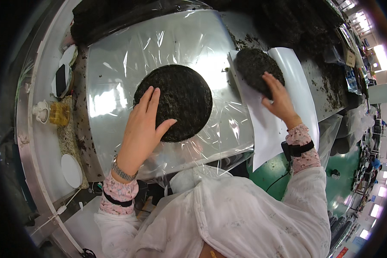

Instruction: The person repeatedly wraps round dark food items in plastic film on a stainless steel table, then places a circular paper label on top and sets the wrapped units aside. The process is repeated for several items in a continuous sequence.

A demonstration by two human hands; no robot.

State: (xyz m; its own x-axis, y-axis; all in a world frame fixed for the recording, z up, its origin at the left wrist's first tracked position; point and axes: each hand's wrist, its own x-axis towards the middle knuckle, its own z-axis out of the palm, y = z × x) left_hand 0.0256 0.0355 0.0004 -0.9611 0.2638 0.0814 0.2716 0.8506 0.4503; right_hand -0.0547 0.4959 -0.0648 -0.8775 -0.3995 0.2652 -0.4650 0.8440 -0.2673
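Note:
My left hand [143, 129] lies flat on the left part of a round, dark disc [188, 103] that looks like dried seaweed. Its thumb is spread away from the fingers. Under the disc is a clear plastic film [161, 51], wrinkled and shiny, spread over a pale flat surface. To the right, a second dark, fibrous disc [256, 69] rests on white sheets [264, 132] with curled edges. My right hand [277, 98] has its fingertips on or just over that disc's lower right edge; actual contact is hard to tell. Neither hand grasps anything.
Dark fibrous material [290, 22] is heaped at the back. Loose crumbs [330, 88] lie on the metal table at right. Along the left edge stand a jar of yellow liquid [59, 113], a white round disc [72, 171] and a black phone-like slab [61, 80]. Clear plastic bags [358, 119] hang at far right.

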